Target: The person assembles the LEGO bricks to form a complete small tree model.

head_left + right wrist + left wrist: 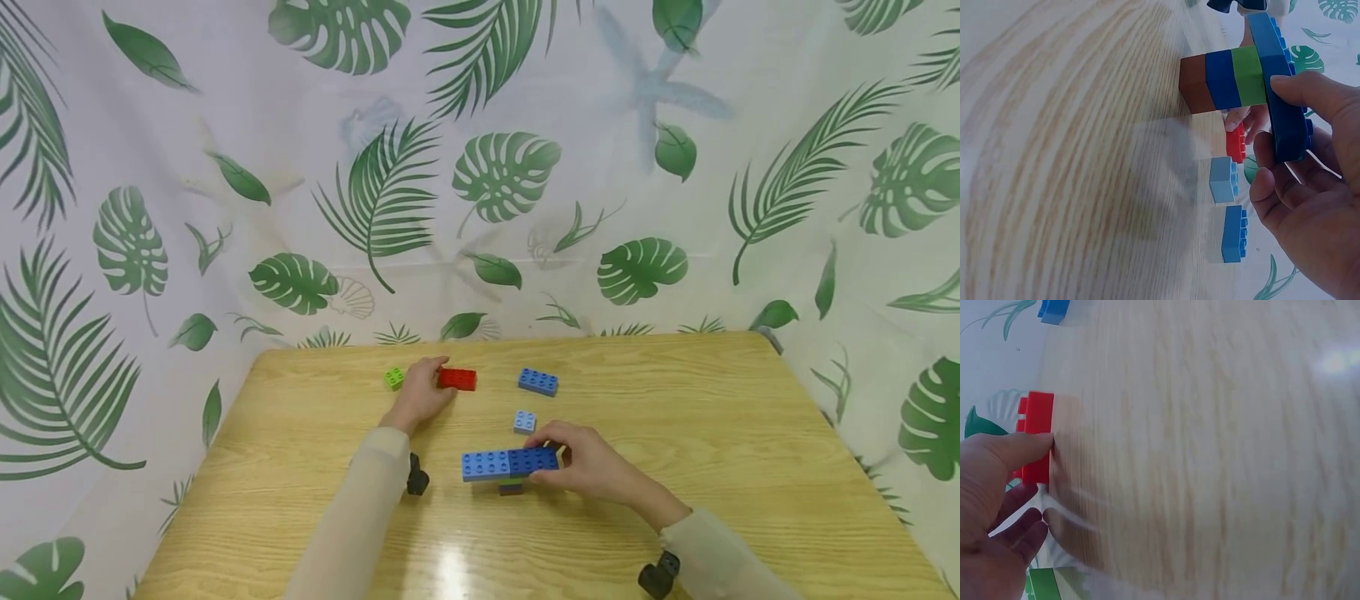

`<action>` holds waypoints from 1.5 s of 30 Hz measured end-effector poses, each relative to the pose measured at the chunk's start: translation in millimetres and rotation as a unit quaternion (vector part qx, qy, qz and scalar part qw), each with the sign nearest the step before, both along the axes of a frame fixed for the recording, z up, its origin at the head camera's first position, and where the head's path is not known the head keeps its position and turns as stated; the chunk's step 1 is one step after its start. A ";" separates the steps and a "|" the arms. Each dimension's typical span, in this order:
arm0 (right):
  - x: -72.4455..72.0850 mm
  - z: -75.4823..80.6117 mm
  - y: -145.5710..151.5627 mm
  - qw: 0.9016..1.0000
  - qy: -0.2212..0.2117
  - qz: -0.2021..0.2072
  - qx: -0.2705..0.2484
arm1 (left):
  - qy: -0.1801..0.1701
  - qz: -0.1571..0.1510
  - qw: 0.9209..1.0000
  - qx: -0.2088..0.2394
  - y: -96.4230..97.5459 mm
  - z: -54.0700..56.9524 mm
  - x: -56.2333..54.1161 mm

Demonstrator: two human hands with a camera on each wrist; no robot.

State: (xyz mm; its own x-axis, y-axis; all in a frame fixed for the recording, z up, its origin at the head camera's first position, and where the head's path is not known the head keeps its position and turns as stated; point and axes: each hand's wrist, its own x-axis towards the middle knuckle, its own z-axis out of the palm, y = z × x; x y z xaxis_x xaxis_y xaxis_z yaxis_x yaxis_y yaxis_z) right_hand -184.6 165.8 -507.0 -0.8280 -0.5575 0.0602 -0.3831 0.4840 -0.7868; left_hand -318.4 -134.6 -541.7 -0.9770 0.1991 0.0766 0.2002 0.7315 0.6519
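At the back of the table, my left hand (422, 393) pinches the left end of a red toy building brick (458, 379). In the left wrist view its thumb lies on the near side of the red brick (1038, 415); the index finger is mostly hidden. Nearer to me stands a stack of brown, blue and green bricks (1222, 81), topped by a lighter blue brick (485, 467) and a dark blue brick (534, 461) side by side. My right hand (588, 462) holds the dark blue brick, thumb on its near side and fingers on its far side.
A small green brick (394, 379) lies just left of my left hand. Beyond the stack are a small light blue brick (525, 423) and a longer blue brick (538, 382). A leaf-printed cloth (420, 317) hangs behind the wooden table (675, 400).
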 end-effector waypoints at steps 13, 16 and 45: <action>1.3 0.5 1.6 1.000 -0.001 -0.002 0.002 | -0.017 -0.011 0.999 0.031 -6.4 8.4 14.7; 1.3 1.2 1.8 1.000 -0.002 -0.001 0.003 | -0.016 -0.020 0.999 0.044 -7.4 16.7 21.3; -0.7 3.2 0.0 1.000 0.023 0.006 0.007 | 0.052 -0.156 0.984 0.074 -7.1 56.1 102.5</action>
